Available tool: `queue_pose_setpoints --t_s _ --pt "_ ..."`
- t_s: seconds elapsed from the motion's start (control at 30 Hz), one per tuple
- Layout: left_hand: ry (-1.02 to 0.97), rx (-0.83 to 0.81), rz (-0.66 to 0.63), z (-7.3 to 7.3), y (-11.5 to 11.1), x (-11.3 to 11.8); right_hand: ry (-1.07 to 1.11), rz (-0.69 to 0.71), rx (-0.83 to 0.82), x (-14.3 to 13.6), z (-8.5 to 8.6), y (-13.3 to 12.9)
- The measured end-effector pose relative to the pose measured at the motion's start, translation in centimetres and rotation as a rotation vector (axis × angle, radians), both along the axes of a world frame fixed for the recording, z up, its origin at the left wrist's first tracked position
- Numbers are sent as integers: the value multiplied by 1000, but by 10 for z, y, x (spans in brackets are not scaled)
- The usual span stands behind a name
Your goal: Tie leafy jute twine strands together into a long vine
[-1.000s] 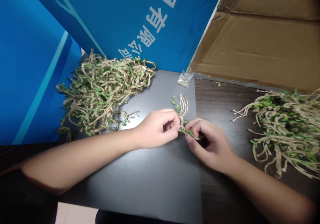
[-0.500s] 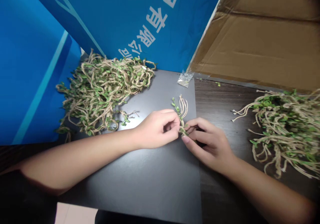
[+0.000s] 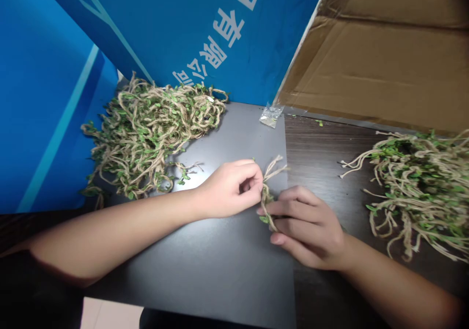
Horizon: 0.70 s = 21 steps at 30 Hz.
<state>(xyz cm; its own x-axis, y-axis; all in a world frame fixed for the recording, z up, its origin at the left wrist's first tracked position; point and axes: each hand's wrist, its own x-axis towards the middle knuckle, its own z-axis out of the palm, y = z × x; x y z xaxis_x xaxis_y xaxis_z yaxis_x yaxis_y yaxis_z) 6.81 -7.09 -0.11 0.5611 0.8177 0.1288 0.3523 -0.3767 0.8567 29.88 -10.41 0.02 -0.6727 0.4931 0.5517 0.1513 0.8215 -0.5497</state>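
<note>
My left hand (image 3: 234, 188) is closed, thumb and forefinger pinching a short piece of leafy jute twine (image 3: 266, 203). Loose pale ends of the twine fan out above the pinch, toward the upper right. Below, the strand with its small green leaves hangs down to my right hand (image 3: 309, 226). The fingers of that hand are curled around the lower part of the strand and are slightly blurred; its thumb sits a little lower. My palm hides part of the grip.
A large heap of leafy twine (image 3: 157, 128) lies at the left, another pile of leafy twine (image 3: 425, 197) at the right. Behind stand a blue printed panel (image 3: 176, 31) and a brown cardboard panel (image 3: 384, 50). A small clear plastic bag (image 3: 271, 116) lies on the grey mat (image 3: 220, 265).
My right hand has moved down and slightly right along the strand. The loose twine ends now lean right instead of standing upright. My left hand has stayed in place.
</note>
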Motion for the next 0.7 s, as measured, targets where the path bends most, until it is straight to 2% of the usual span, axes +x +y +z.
queue_pose_setpoints --t_s 0.13,0.3,0.43,0.6,0.7 --pt "-12 -4 -17 -2 1 -1 -37 -39 60 5 -3 -5" --pt "-1 11 -18 -2 1 -1 -34 -179 94 12 -11 -14" --pt "4 20 -12 -1 1 0 72 -354 -27 11 -13 -13" --pt "-2 15 0 0 1 0 26 -631 -79 5 -11 3" --pt "-15 10 11 1 1 -1 44 -697 -151 2 -11 7"
